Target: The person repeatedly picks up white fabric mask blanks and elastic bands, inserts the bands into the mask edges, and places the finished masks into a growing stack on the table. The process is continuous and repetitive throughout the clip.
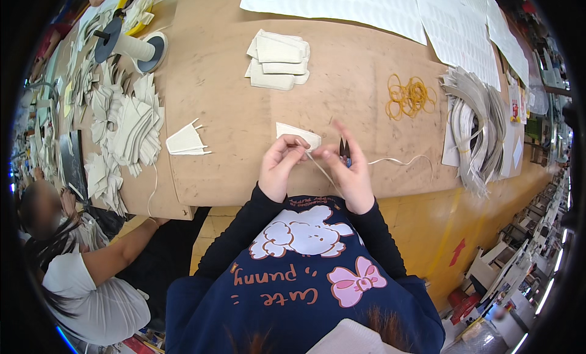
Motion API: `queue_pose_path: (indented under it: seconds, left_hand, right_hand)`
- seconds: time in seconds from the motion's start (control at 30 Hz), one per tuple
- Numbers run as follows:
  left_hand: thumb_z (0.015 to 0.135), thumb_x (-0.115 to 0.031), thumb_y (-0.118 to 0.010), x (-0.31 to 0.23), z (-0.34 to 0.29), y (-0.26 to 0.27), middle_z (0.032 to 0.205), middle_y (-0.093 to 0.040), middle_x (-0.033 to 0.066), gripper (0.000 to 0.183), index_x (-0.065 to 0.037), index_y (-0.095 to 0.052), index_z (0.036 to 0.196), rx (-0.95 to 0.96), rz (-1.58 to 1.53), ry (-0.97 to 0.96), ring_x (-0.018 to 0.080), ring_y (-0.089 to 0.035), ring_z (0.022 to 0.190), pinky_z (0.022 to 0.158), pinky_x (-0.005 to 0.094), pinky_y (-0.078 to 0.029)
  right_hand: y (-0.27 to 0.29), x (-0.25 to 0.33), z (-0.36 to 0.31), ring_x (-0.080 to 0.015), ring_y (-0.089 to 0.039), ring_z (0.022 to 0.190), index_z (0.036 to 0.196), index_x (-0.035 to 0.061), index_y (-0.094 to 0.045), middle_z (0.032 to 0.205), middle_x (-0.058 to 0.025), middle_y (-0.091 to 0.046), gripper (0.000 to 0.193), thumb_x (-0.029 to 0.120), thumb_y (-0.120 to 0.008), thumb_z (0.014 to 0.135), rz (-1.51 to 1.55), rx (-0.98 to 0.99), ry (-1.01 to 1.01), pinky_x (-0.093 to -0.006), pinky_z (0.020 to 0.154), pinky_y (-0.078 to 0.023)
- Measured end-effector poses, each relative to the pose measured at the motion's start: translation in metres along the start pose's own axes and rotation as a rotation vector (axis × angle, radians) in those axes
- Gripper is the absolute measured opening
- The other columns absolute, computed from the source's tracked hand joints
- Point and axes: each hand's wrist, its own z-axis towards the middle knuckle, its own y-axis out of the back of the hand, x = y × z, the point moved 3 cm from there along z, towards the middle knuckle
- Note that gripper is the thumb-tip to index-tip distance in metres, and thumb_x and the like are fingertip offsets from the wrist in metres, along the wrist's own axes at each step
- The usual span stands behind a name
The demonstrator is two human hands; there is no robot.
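My left hand [279, 166] pinches the near edge of a small cream fabric piece [298, 135] lying on the brown table [232, 116]. My right hand [347, 169] is beside it and grips a small thread snipper [344, 151] with dark blades and a blue handle. A thin cream cord [400, 161] runs from between my hands off to the right, and a short length slants down toward me.
A stack of cream cut pieces [278, 61] lies further back. A fan-shaped piece [186, 142] sits left of my hands. Yellow rubber bands [410, 96], curved grey strips [479, 125], white sheets [366, 6], a spool [131, 47] and a seated person [85, 274] surround me.
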Motion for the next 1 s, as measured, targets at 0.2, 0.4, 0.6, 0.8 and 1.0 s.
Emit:
queue_pose_path:
  seconds: [0.2,0.4,0.6,0.8,1.0]
  left_hand:
    - [0.096,-0.006,-0.055,-0.004,0.001,0.020,0.101,-0.063,0.0074,0.013,-0.001,-0.060,0.108,-0.057,-0.078,-0.017,0.0131,-0.058,0.089,0.082,0.0265,-0.045]
    - [0.097,-0.007,-0.057,-0.020,0.007,0.021,0.096,-0.067,0.0077,0.012,0.000,-0.060,0.105,-0.026,0.028,0.008,0.0140,-0.064,0.087,0.079,0.0259,-0.049]
    - [0.094,-0.002,-0.064,-0.034,0.001,0.019,0.095,-0.070,0.0143,0.013,0.005,-0.060,0.104,0.013,0.097,-0.022,0.0172,-0.069,0.087,0.078,0.0267,-0.055]
    - [0.091,-0.004,-0.070,-0.041,-0.004,0.047,0.099,-0.071,0.0145,0.014,0.005,-0.067,0.100,-0.074,0.264,-0.015,0.0170,-0.069,0.089,0.079,0.0264,-0.055]
    - [0.082,-0.011,-0.078,-0.051,0.017,0.067,0.115,-0.065,0.0117,0.014,-0.002,-0.075,0.093,-0.170,0.883,-0.246,0.0205,-0.063,0.105,0.089,0.0325,-0.050]
  right_hand:
    - [0.069,0.026,0.000,-0.0017,-0.029,0.045,0.147,0.0022,-0.038,0.085,-0.0044,-0.065,0.052,0.037,-0.036,0.108,-0.120,-0.374,0.062,-0.0176,0.041,-0.024]
    - [0.099,0.033,-0.014,-0.0031,-0.041,0.055,0.132,-0.0016,-0.053,0.083,-0.0005,-0.062,0.037,0.023,-0.048,0.106,-0.079,-0.293,0.021,-0.0197,0.050,-0.035]
    - [0.007,0.012,0.000,-0.0060,-0.059,0.088,0.122,-0.0038,-0.063,0.108,-0.0037,-0.070,0.034,0.006,-0.068,0.090,-0.301,0.140,0.008,-0.0203,0.079,-0.045]
    - [-0.026,-0.007,0.022,-0.0061,-0.056,0.067,0.094,-0.0045,-0.070,0.078,-0.0016,-0.066,0.017,0.011,-0.072,0.089,-0.140,0.172,-0.208,-0.0224,0.065,-0.044]
    - [-0.020,-0.004,0.050,-0.0049,-0.052,0.060,0.088,-0.0013,-0.073,0.066,0.0011,-0.061,0.019,0.017,-0.072,0.089,-0.428,0.232,-0.257,-0.0223,0.058,-0.040]
